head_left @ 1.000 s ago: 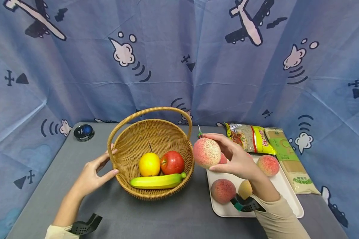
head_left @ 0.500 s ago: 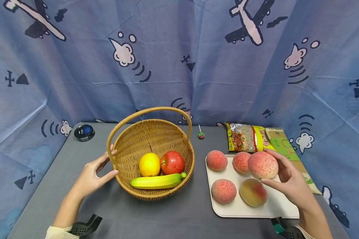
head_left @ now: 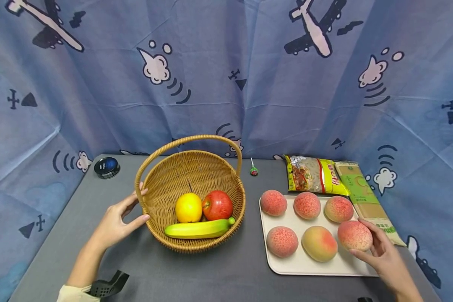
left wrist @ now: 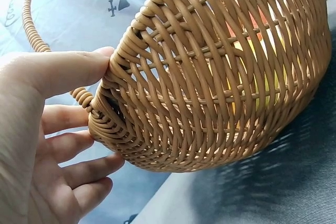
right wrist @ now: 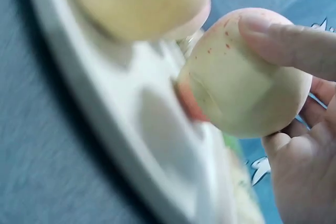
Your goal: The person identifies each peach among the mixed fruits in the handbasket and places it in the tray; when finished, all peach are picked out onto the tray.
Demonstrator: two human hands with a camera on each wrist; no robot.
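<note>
My left hand (head_left: 115,222) grips the left rim of a wicker basket (head_left: 196,167), thumb on one side and fingers on the other, as the left wrist view shows too. Inside the basket are an orange (head_left: 188,208), a red apple (head_left: 217,205) and a banana (head_left: 200,229). With thumb and fingers my right hand (head_left: 385,256) holds a peach (head_left: 355,236) at the front right of a white tray (head_left: 294,268). In the right wrist view the held peach (right wrist: 247,82) appears tilted and just above the tray. Several more peaches (head_left: 282,241) sit in two rows on the tray.
Behind the tray lie a yellow food packet (head_left: 317,175) and a green-and-tan packet (head_left: 370,201). A lollipop (head_left: 253,170) lies right of the basket, and a dark round tin (head_left: 107,167) stands at the back left. A patterned blue curtain (head_left: 211,84) closes off the back.
My right hand has carried the peach from beside the basket rightward across the tray, then down to its front right corner. The left hand and the basket have stayed put.
</note>
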